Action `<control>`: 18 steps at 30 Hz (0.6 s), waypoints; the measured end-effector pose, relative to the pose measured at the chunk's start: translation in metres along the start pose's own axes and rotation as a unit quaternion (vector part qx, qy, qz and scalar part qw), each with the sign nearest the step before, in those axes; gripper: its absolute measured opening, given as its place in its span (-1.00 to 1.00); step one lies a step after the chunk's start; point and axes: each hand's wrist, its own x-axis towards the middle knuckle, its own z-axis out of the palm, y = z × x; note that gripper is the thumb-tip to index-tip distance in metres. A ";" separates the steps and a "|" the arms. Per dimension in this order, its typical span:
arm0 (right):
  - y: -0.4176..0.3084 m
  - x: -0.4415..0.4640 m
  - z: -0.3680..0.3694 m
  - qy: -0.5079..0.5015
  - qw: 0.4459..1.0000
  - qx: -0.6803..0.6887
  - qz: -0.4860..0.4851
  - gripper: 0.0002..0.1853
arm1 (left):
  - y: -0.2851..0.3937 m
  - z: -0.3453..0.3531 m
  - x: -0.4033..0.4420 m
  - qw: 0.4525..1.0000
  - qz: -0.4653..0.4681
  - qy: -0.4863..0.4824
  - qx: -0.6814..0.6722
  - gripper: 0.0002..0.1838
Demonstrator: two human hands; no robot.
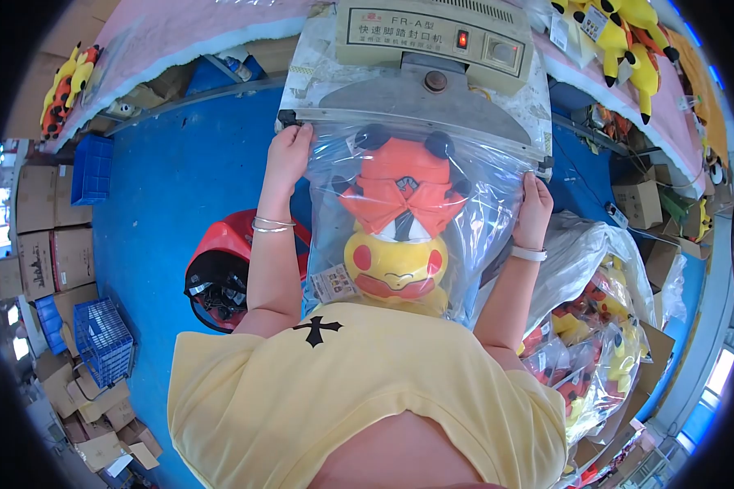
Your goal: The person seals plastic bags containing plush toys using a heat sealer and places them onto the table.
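A clear plastic bag (pixel 481 196) hangs stretched between my two hands, its upper edge at the jaw of a foot-pedal sealing machine (pixel 432 41). My left hand (pixel 290 151) pinches the bag's top left corner, and my right hand (pixel 536 204) pinches the top right one. Inside the bag lies a yellow plush toy (pixel 395 261) with red cheeks and an orange outfit, its head toward my body. A printed tag (pixel 333 283) shows at the toy's left. The machine's switch (pixel 462 39) glows red beside a dial (pixel 504 52).
At my right a large plastic sack (pixel 583 359) holds several bagged plush toys. More plush toys (pixel 628 41) lie on the pink-covered table at upper right. A red seat or bin (pixel 228 253) stands left. Cardboard boxes (pixel 65 261) and a blue crate (pixel 104 338) line the far left.
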 end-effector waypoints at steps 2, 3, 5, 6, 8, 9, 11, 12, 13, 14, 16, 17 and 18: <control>0.000 0.000 0.000 -0.001 1.000 0.001 0.002 -0.81 | -0.002 0.000 0.002 1.000 0.003 0.000 -0.007 -0.66; 0.000 0.001 0.001 -0.002 1.000 0.002 0.003 -0.81 | -0.003 0.000 0.003 1.000 0.004 0.001 -0.011 -0.66; -0.001 0.000 0.003 -0.003 1.000 0.001 0.002 -0.81 | -0.002 -0.002 0.002 1.000 0.006 0.003 -0.013 -0.66; -0.002 0.000 0.004 -0.001 1.000 0.000 0.003 -0.81 | -0.001 -0.002 0.002 1.000 0.007 0.001 -0.014 -0.66; -0.003 -0.001 0.004 0.006 1.000 -0.002 0.005 -0.81 | 0.000 -0.001 0.002 1.000 0.010 -0.003 -0.015 -0.66; -0.002 -0.001 0.003 0.006 1.000 -0.002 0.004 -0.81 | 0.000 -0.001 0.002 1.000 0.010 -0.004 -0.015 -0.66; 0.000 0.001 -0.003 -0.006 1.000 -0.008 0.016 -0.81 | 0.000 -0.002 0.002 1.000 0.006 -0.003 -0.015 -0.66; 0.001 0.003 -0.005 -0.013 1.000 -0.011 0.023 -0.80 | 0.000 -0.002 0.002 1.000 0.004 -0.003 -0.016 -0.66; 0.002 0.004 -0.007 -0.019 0.999 -0.014 0.029 -0.79 | 0.000 -0.002 0.003 1.000 0.002 -0.003 -0.016 -0.66; 0.002 0.005 -0.007 -0.019 0.999 -0.016 0.033 -0.79 | 0.001 -0.002 0.003 1.000 0.002 -0.003 -0.016 -0.66; 0.003 0.004 -0.007 -0.020 0.999 -0.015 0.034 -0.79 | 0.001 -0.002 0.003 1.000 0.005 -0.005 -0.018 -0.66; 0.002 0.005 -0.007 -0.019 0.999 -0.016 0.034 -0.79 | 0.000 -0.002 0.002 1.000 0.006 -0.005 -0.019 -0.67; 0.003 0.005 -0.007 -0.018 0.999 -0.016 0.033 -0.79 | 0.000 -0.002 0.002 1.000 0.007 -0.006 -0.021 -0.67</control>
